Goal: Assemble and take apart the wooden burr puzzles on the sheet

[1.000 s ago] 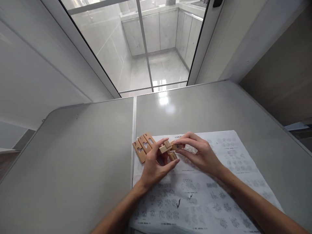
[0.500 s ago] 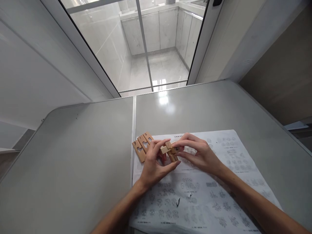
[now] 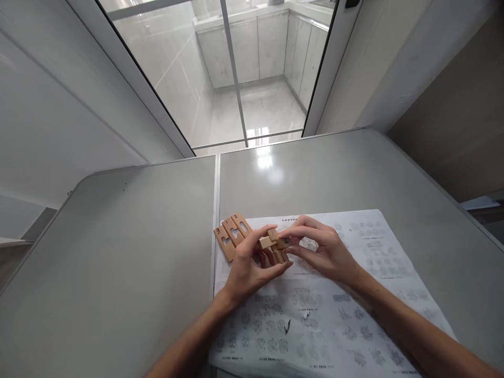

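Between my two hands is a cluster of interlocked wooden blocks (image 3: pixel 268 242), held above a printed paper sheet. My left hand (image 3: pixel 250 265) curls around its left and lower sides, with the thumb at the bottom right of the cluster. The fingertips of my right hand (image 3: pixel 321 247) pinch a numbered block on the cluster's right side. Several flat wooden pieces with cut-outs (image 3: pixel 233 231) lie side by side just beyond my left hand, marked 3, 1 and 2.
The large printed sheet (image 3: pixel 354 304) has small diagrams and a couple of small torn spots. It lies on a grey table (image 3: pixel 157 226) with a metal seam (image 3: pixel 216 194). Beyond the table's far edge stands a framed glass door (image 3: pixel 236 68).
My left index finger has shifted slightly on the blocks, and more of the flat piece marked 2 shows. My right hand has barely moved.
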Motion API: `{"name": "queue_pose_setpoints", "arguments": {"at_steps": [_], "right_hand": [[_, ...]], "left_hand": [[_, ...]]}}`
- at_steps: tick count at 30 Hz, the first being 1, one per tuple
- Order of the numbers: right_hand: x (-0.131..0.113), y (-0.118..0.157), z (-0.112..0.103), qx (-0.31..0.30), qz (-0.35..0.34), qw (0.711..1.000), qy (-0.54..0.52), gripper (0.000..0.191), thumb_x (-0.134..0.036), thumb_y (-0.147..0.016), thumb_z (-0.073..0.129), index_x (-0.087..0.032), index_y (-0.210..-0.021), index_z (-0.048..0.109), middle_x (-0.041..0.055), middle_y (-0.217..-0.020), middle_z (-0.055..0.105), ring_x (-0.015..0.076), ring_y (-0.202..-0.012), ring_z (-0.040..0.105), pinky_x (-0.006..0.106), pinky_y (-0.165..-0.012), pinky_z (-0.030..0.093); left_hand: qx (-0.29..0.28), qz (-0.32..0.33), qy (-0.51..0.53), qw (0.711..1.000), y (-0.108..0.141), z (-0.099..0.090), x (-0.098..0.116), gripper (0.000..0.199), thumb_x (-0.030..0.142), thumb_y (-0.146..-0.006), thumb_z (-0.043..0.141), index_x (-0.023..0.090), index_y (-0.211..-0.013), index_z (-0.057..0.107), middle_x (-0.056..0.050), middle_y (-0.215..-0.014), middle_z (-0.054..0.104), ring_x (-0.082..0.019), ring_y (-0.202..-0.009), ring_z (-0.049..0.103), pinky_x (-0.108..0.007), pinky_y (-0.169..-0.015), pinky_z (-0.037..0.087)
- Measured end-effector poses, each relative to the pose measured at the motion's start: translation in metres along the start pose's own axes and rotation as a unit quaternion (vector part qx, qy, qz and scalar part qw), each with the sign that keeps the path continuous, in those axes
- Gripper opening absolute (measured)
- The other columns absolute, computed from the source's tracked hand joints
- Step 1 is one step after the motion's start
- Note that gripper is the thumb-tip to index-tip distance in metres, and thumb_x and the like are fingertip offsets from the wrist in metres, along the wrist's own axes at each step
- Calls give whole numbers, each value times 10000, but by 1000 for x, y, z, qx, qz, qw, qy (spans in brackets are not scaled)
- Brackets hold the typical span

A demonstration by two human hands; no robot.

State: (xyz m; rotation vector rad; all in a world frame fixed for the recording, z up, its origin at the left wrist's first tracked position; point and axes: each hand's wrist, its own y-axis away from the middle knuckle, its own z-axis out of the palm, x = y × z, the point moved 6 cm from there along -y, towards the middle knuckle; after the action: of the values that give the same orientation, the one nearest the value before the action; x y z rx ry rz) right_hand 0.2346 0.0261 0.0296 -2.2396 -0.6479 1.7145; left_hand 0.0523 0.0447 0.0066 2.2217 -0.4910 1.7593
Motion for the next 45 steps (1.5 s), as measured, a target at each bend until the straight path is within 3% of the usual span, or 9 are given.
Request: {"name": "queue_pose_setpoints", "arguments": {"at_steps": [4,10,14,16,19,24,32,39,45], "right_hand": [[0,0,0,3,5,1000,1,247,-175,-1026,714,-293,-1238,762,16,-967,647,149,-767,670,323,-722,640],[1,-1,5,3,34,999,-2,169,-241,-1042,699,-278,-1200,747,31,-1026,668,133,-733,649,319,-701,637],[5,3,10,30,84,996,-17,219,-333,-993,774,-247,-1167,671,71,-1141,684,137,-732,660,288,-605,612],[8,5,14,30,113,993,-21,259,-385,-967,804,-231,-1112,655,54,-1035,696,133,-675,649,266,-547,581],[9,7,21,6,143,990,-4,249,-422,-957,808,-214,-1019,686,4,-796,672,130,-597,617,246,-511,544],[5,7,28,-2,135,990,33,187,-384,-972,765,-208,-936,712,-4,-736,666,125,-569,565,249,-510,496],[5,11,32,27,134,989,51,216,-249,-923,733,-222,-766,586,-35,-641,606,117,-542,541,232,-508,464],[9,12,32,24,156,986,44,327,-293,-942,725,-228,-709,504,-41,-614,563,113,-532,499,232,-494,420],[7,7,30,-31,127,991,13,310,-353,-1080,572,-213,-808,615,-6,-685,626,135,-581,536,259,-552,453]], "left_hand": [[-15,-11,25,1000,0,2,-2,682,353,-802,932,254,-1409,639,24,-825,659,-116,-652,596,-230,-584,509],[16,48,2,999,1,-1,0,654,370,-820,927,250,-1399,647,-49,-1038,751,-188,-869,729,-296,-745,628],[72,101,-47,991,4,-4,7,582,336,-870,888,244,-1386,636,-28,-983,746,-115,-690,666,-240,-631,598],[98,139,-86,982,7,-6,12,575,306,-876,879,252,-1389,623,-19,-986,744,-95,-653,642,-236,-627,600],[128,198,-150,960,11,-7,20,581,248,-876,860,268,-1398,606,-46,-1108,741,-132,-781,700,-260,-694,629],[130,241,-197,942,13,-4,23,592,203,-894,836,284,-1424,585,-72,-1212,708,-211,-1054,734,-339,-891,651],[117,251,-215,936,15,0,26,544,176,-934,774,280,-1423,559,-72,-1243,677,-209,-1082,747,-338,-932,650],[110,236,-213,942,13,-1,23,570,218,-919,816,292,-1428,571,-68,-1223,692,-211,-1052,750,-343,-928,652],[115,184,-171,961,10,-3,14,570,205,-888,832,291,-1401,598,-67,-1196,698,-180,-941,734,-265,-727,636]]}}
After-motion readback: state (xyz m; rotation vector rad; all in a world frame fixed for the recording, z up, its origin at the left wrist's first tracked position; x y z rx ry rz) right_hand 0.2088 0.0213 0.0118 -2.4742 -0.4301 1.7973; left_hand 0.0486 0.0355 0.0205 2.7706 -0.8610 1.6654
